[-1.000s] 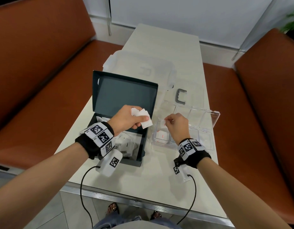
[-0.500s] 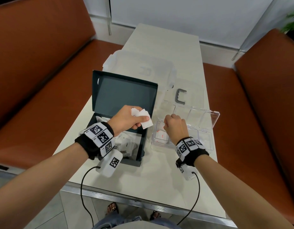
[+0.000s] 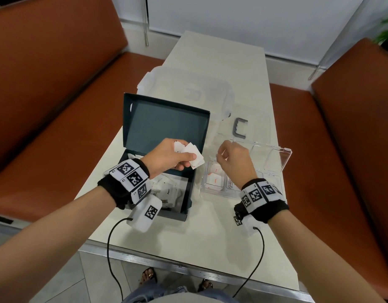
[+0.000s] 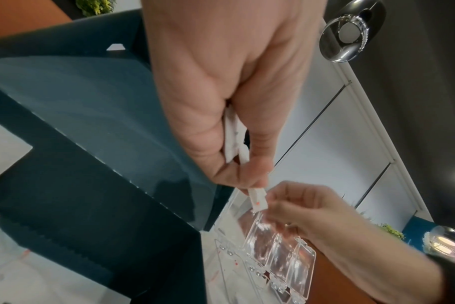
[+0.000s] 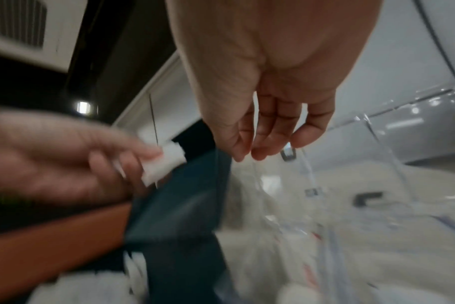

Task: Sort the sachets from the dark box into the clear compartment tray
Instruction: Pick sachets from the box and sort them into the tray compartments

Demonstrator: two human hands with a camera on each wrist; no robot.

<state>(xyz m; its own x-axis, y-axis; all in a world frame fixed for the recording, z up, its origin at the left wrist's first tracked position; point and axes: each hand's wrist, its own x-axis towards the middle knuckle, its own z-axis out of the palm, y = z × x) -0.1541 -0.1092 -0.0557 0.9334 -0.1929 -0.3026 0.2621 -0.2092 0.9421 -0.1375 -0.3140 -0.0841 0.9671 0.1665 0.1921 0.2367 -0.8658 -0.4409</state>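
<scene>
The dark box point(image 3: 189, 194) stands open on the table, lid upright, with white sachets point(image 3: 167, 191) lying inside. Over it my left hand point(image 3: 167, 158) grips a small bunch of white sachets point(image 3: 191, 155), which also show as sachets point(image 4: 234, 142) between thumb and fingers. To the right lies the clear compartment tray point(image 3: 286, 159); its near left compartments hold sachets point(image 3: 213, 178). My right hand point(image 3: 234, 160) hovers just above those compartments. Its fingers point(image 5: 270, 131) hang loosely curled and hold nothing.
A frosted plastic container point(image 3: 188, 90) sits behind the box. A grey U-shaped handle point(image 3: 240, 127) lies on a clear lid behind the tray. Brown benches point(image 3: 46, 106) flank the narrow table. Cables hang from both wrists over the near table edge point(image 3: 188, 270).
My right hand dipped to the tray's left compartments and has since lifted a little, empty. My left hand stays put with its sachets.
</scene>
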